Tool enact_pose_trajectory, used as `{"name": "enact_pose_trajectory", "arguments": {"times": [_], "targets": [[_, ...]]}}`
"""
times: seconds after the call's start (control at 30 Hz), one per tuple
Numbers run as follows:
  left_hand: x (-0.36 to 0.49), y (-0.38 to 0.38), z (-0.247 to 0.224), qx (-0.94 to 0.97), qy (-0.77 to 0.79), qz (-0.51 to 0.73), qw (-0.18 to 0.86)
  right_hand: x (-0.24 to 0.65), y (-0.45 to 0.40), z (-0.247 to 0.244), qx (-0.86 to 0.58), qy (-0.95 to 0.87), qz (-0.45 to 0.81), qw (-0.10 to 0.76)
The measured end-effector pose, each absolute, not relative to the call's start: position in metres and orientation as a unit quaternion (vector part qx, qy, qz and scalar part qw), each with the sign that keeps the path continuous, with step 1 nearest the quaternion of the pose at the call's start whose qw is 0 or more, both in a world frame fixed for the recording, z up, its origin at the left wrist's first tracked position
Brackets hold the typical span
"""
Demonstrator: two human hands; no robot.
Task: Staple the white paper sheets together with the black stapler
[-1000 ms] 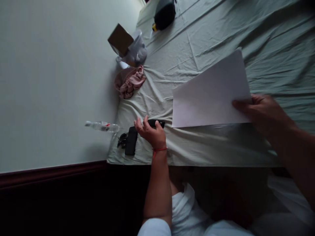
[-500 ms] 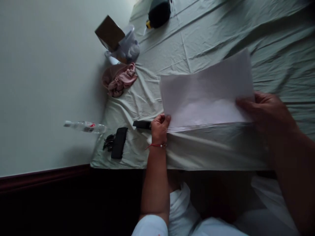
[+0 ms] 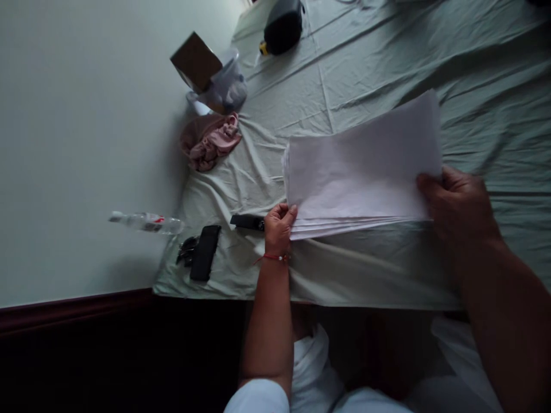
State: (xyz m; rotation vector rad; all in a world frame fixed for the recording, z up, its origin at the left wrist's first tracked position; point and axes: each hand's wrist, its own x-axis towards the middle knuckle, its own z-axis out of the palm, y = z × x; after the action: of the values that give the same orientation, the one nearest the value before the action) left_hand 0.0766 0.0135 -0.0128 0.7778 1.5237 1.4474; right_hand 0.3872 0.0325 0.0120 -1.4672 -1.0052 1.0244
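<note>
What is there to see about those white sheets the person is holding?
The white sheets look like thin paper, with no marks visible on top. Several lie together, near and left edges slightly fanned. The left hand pinches the near left corner; the right hand grips the right end, thumb on top. Whether they touch the green cloth is unclear.

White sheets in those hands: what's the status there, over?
Left hand gripping white sheets at near left corner; right hand gripping right end. Near edges fanned out. Black object partly hidden behind left hand.
</note>
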Motion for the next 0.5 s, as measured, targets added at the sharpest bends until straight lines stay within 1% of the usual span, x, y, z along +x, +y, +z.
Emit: {"name": "enact_pose_trajectory", "arguments": {"times": [0.1,0.2,0.3,0.5], "targets": [[0.078,0.015,-0.013,0.291,0.617,0.597,0.422,0.385,0.033,0.014,-0.606,-0.408,0.423,0.536],[0.082,0.014,-0.009,0.283,0.556,0.617,0.48,0.386,0.036,0.012,-0.616,-0.385,0.396,0.562],[0.085,0.011,-0.001,0.298,0.522,0.603,0.525,0.39,0.04,0.008,-0.611,-0.37,0.354,0.604],[0.088,0.011,0.001,0.3,0.57,0.576,0.503,0.393,0.043,0.007,-0.601,-0.351,0.331,0.637]]}}
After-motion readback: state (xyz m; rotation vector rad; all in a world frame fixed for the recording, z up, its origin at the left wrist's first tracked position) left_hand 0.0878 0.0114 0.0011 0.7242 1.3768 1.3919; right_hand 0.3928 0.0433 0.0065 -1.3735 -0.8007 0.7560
